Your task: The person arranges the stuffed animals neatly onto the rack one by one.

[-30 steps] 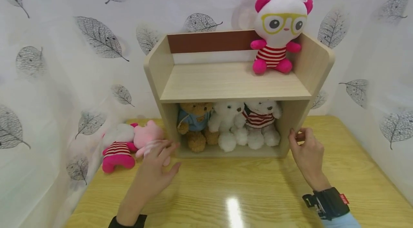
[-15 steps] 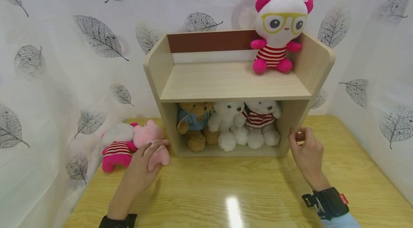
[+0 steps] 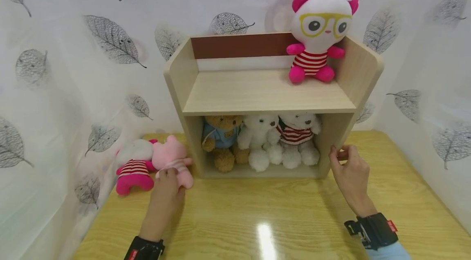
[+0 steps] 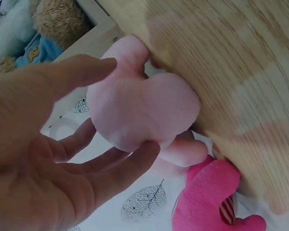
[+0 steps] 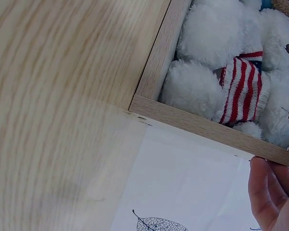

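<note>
Pink plush in left hand, near shelf edge.

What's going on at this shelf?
A person's left hand has its fingers around a pink plush, left of the wooden shelf and next to a striped plush. The right hand holds the shelf's right side edge. A plush in yellow glasses sits up top; a brown bear and two white plushes sit below.
</note>
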`<state>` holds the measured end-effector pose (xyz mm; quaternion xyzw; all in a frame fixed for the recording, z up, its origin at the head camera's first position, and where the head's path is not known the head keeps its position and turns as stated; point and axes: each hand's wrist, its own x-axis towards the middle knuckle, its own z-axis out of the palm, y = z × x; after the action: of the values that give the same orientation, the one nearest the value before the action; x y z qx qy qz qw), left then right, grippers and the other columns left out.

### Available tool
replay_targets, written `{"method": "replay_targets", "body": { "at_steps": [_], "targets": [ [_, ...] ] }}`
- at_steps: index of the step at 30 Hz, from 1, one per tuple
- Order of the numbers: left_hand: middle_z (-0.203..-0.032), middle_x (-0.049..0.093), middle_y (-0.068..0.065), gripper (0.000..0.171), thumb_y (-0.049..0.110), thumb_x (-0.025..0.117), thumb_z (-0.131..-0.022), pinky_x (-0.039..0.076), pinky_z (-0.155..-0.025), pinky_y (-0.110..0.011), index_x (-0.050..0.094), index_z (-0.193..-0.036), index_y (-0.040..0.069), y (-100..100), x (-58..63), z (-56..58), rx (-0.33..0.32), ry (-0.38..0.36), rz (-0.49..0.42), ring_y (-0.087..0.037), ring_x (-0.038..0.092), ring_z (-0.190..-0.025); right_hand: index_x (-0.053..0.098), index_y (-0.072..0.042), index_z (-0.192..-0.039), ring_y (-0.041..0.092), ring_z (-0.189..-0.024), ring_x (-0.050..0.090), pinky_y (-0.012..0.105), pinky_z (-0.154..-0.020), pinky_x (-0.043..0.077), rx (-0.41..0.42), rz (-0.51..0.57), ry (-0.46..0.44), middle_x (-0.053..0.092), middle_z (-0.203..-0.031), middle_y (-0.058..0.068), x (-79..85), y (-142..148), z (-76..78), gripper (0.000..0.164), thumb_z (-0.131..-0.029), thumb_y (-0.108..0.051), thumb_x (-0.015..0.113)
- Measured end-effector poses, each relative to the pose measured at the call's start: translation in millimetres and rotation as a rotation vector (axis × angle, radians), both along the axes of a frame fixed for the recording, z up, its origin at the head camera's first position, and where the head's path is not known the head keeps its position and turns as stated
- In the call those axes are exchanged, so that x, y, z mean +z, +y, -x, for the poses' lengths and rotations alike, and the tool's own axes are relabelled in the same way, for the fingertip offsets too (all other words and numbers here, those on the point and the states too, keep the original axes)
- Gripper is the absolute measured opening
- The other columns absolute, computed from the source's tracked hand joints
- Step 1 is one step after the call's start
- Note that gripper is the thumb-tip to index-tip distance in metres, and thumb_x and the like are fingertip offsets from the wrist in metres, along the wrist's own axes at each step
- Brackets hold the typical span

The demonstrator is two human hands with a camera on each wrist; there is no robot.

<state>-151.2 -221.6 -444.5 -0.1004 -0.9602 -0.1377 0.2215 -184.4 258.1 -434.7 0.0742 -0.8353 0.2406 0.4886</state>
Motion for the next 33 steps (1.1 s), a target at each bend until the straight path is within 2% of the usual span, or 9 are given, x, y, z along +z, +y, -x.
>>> {"method": "replay_targets", "body": {
  "at_steps": [4, 11, 17, 20, 25, 27, 29, 31, 33],
  "targets": [
    [-0.089, 0.051, -0.033, 0.055, 0.005, 0.086, -0.062, 0.053, -0.054, -0.057, 0.050, -0.099, -0.013, 3.4, -2.6, -0.5, 0.084, -0.028, 0.021, -0.049, 0.053, -0.078, 0.058, 0.010, -0.085, 0.033, -0.046, 0.064, 0.050, -0.031, 0.043, 0.007, -0.009, 0.009, 0.067, -0.058, 0.024, -1.1, 0.3, 0.0, 0.016, -0.083, -0.004, 0.065],
    [-0.087, 0.047, -0.030, 0.056, 0.010, 0.085, -0.066, 0.051, -0.051, -0.059, 0.044, -0.098, -0.009, -2.8, -5.3, 2.4, 0.122, -0.009, -0.042, -0.047, 0.054, -0.072, 0.058, 0.010, -0.085, 0.034, -0.047, 0.064, 0.052, -0.032, 0.044, 0.006, -0.006, 0.012, 0.067, -0.059, 0.025, 1.1, 1.5, 1.1, 0.016, -0.084, -0.004, 0.065],
    [-0.097, 0.049, -0.032, 0.066, 0.008, 0.079, -0.071, 0.051, -0.057, -0.061, 0.046, -0.124, -0.008, -17.5, -6.1, 1.2, 0.072, -0.030, -0.121, -0.047, 0.057, -0.071, 0.058, 0.010, -0.086, 0.034, -0.048, 0.065, 0.053, -0.034, 0.046, 0.005, -0.006, 0.003, 0.068, -0.060, 0.025, 0.2, -0.3, 1.1, 0.017, -0.084, -0.004, 0.066],
    [-0.097, 0.048, -0.035, 0.070, 0.008, 0.079, -0.072, 0.051, -0.055, -0.060, 0.049, -0.133, -0.004, -24.2, -7.9, 1.0, 0.023, 0.038, -0.176, -0.045, 0.056, -0.070, 0.058, 0.010, -0.086, 0.035, -0.048, 0.065, 0.053, -0.034, 0.046, 0.004, -0.002, -0.002, 0.068, -0.060, 0.025, -0.2, -0.8, 0.9, 0.016, -0.083, -0.004, 0.066],
    [-0.089, 0.047, -0.034, 0.063, 0.001, 0.072, -0.077, 0.044, -0.058, -0.053, 0.051, -0.136, 0.000, -32.2, -6.5, 1.0, -0.030, 0.153, -0.357, -0.039, 0.044, -0.077, 0.058, 0.011, -0.087, 0.035, -0.048, 0.064, 0.054, -0.035, 0.046, 0.000, -0.001, 0.000, 0.067, -0.059, 0.025, 0.3, -0.8, 0.5, 0.017, -0.084, -0.004, 0.065],
    [-0.086, 0.050, -0.031, 0.060, 0.001, 0.068, -0.081, 0.037, -0.057, -0.046, 0.050, -0.138, 0.002, -34.2, -3.0, -0.1, -0.021, 0.127, -0.421, -0.035, 0.040, -0.076, 0.058, 0.011, -0.087, 0.035, -0.048, 0.064, 0.054, -0.035, 0.046, -0.002, -0.003, 0.004, 0.067, -0.059, 0.025, 0.5, -0.7, 0.5, 0.017, -0.084, -0.004, 0.065],
    [-0.091, 0.055, -0.029, 0.057, 0.001, 0.063, -0.085, 0.035, -0.061, -0.041, 0.046, -0.139, 0.001, -36.0, 1.5, -1.7, -0.009, 0.057, -0.480, -0.033, 0.041, -0.078, 0.057, 0.011, -0.087, 0.035, -0.048, 0.064, 0.053, -0.034, 0.046, -0.004, -0.006, 0.001, 0.067, -0.059, 0.025, 0.7, -0.5, 0.4, 0.017, -0.084, -0.004, 0.065],
    [-0.102, 0.058, -0.026, 0.052, 0.004, 0.056, -0.092, 0.044, -0.067, -0.035, 0.039, -0.141, -0.002, -38.3, 5.7, -3.3, -0.014, -0.078, -0.599, -0.031, 0.048, -0.084, 0.057, 0.011, -0.087, 0.035, -0.048, 0.064, 0.053, -0.034, 0.045, -0.005, -0.007, -0.003, 0.067, -0.059, 0.025, 0.7, -0.4, 0.2, 0.017, -0.084, -0.005, 0.065],
    [-0.110, 0.056, -0.026, 0.050, 0.012, 0.050, -0.098, 0.049, -0.071, -0.032, 0.030, -0.141, -0.004, -40.5, 8.8, -4.7, 0.021, -0.225, -0.677, -0.031, 0.053, -0.088, 0.057, 0.011, -0.087, 0.035, -0.048, 0.064, 0.052, -0.034, 0.045, -0.004, -0.007, -0.005, 0.067, -0.059, 0.025, 0.7, -0.1, -0.2, 0.017, -0.084, -0.005, 0.065]
  ]
}}
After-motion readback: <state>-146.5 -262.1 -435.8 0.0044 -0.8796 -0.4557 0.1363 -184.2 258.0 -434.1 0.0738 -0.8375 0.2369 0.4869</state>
